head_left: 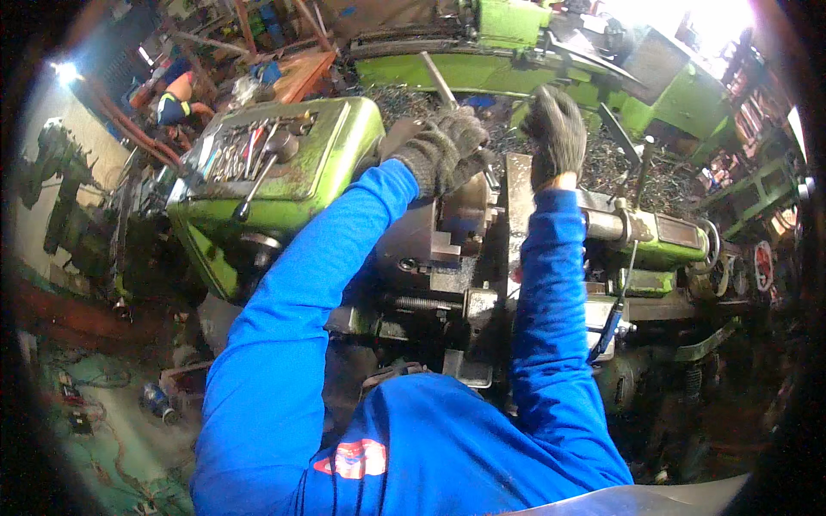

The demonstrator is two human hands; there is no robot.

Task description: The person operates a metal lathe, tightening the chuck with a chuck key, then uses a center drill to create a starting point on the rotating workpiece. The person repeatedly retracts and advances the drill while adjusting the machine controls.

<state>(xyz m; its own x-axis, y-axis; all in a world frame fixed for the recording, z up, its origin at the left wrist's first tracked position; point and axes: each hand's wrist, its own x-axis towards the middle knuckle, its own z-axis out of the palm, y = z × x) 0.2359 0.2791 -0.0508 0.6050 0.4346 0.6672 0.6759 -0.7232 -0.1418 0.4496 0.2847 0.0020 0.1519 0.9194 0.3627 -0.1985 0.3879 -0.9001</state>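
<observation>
Both my hands wear dark grey knitted gloves. My left hand (443,153) is over the chuck area of a green lathe, its fingers curled round a metal bar (437,79). The bar slants up and away beyond the knuckles, and the grip covers its middle. Beneath that hand is the lathe's chuck (469,211), brownish metal with stepped jaws. To the right, my right hand (555,133) is raised beyond an upright flat metal piece (518,185). Its fingers are closed, and what they hold, if anything, is hidden.
Small tools (249,153) lie on the green headstock (344,142) at left, beside a lever (258,185). The tailstock (667,236) stands at right. Metal chips (624,172) cover the area behind. Another green machine (413,73) stands farther back. A person (176,99) is at far left.
</observation>
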